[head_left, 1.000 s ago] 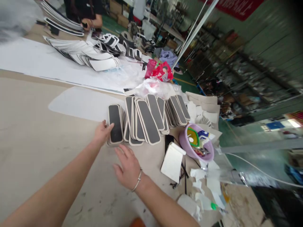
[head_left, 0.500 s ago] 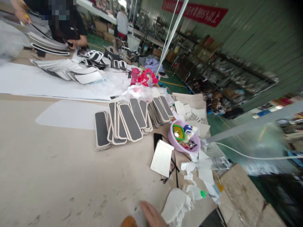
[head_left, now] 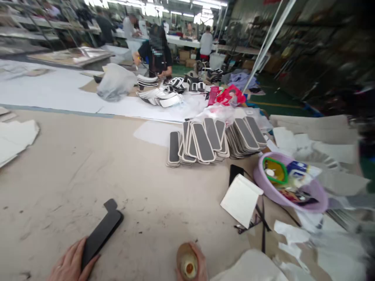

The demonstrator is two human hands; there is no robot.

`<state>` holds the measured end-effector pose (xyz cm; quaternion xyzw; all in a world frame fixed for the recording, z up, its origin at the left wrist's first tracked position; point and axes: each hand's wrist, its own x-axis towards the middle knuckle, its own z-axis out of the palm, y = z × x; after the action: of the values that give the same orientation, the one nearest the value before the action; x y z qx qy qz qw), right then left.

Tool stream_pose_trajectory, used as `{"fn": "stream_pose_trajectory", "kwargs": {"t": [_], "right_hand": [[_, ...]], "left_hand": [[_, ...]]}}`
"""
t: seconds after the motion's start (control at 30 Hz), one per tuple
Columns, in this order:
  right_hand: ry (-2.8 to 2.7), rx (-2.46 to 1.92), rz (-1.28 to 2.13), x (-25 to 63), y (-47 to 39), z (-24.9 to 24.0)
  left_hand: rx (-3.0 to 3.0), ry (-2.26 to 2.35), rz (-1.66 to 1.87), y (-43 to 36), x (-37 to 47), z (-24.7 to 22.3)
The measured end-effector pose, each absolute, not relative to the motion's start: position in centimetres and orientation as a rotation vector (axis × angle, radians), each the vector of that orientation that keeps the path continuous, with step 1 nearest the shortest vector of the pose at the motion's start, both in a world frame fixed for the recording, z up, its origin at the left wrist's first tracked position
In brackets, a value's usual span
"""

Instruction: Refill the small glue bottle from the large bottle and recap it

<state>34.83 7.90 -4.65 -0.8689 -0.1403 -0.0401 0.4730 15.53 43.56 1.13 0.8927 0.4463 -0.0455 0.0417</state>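
In the head view, a black strip (head_left: 102, 230) is seen lying flat on the beige table (head_left: 58, 175), well in front of the stacks of grey pads (head_left: 213, 140) and to their left. The strip is long, matte and dark, with rounded corners and 1 small tab projecting at its far end. Its near end is held by the left hand (head_left: 70, 265), the fingers curled loosely round the edge and the thumb laid along its side; the hand is cut off by the frame's lower edge.

To the right of the strip, a small round tan object (head_left: 187, 263) with a pale yellow centre is gripped by the right hand (head_left: 195, 263), fingers closed round it; what the object is cannot be told.

Right of the strip and beyond it, a white notepad (head_left: 241, 199) is seen, with a lilac basin (head_left: 293, 195) of small items behind the pad. Far behind the pads, a person in dark clothing (head_left: 155, 58) is at work.
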Motion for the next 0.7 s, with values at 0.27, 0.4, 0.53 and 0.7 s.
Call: {"fn": "stream_pose_trajectory", "kwargs": {"t": [0.27,0.4,0.53,0.7], "right_hand": [[-0.335,-2.143,-0.128,34.6,8.1,-5.5],[-0.345,-2.176,-0.119,34.7,8.2,-5.1],[-0.334,-2.223,-0.092,34.6,8.4,-4.6],[-0.354,-2.209,-0.133,34.8,8.4,-5.0]], "left_hand": [[2.841,1.279,-0.17,43.6,14.9,0.8],[2.788,1.294,-0.123,43.3,14.6,1.3],[2.75,1.295,-0.087,43.5,14.4,0.9],[2.808,1.222,-0.005,43.6,14.4,0.8]]}}
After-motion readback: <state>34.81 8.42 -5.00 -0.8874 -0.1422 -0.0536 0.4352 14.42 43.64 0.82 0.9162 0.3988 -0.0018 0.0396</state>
